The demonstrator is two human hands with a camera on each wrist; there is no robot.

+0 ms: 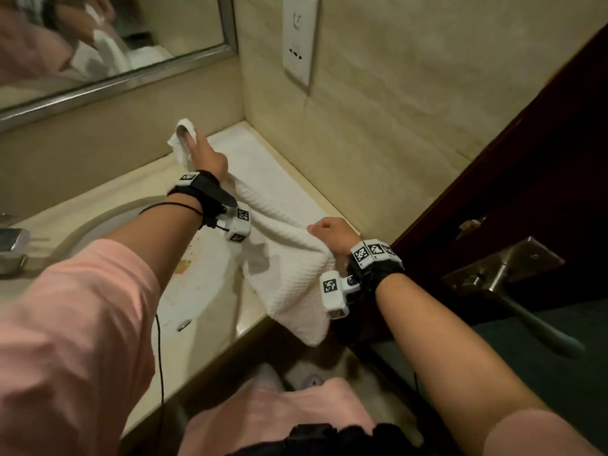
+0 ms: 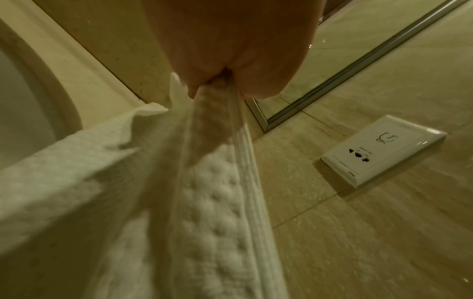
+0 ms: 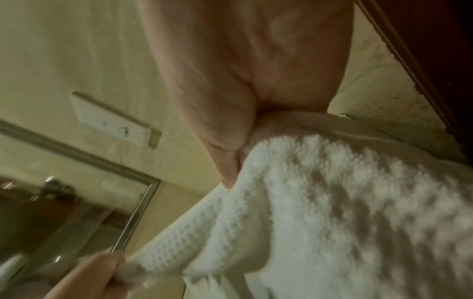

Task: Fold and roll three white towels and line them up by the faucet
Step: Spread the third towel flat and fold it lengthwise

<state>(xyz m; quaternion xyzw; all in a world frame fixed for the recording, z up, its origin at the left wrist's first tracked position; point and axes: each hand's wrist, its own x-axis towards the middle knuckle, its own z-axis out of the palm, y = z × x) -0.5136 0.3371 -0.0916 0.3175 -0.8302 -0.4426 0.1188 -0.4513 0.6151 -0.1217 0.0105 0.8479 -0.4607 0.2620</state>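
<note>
With left hand (image 1: 205, 156) and right hand (image 1: 332, 232) each in a closed grip on a towel (image 1: 286, 258) end, pull taut, square the edges, then lower flat onto the bench (image 1: 253, 320).

The left arm reached far forward, its left hand (image 1: 205, 153) pinching cloth between thumb and fingers. The right hand (image 1: 330, 233) was nearer, fist curled round cloth, knuckles up, forearm bare, both wrists strapped
</note>
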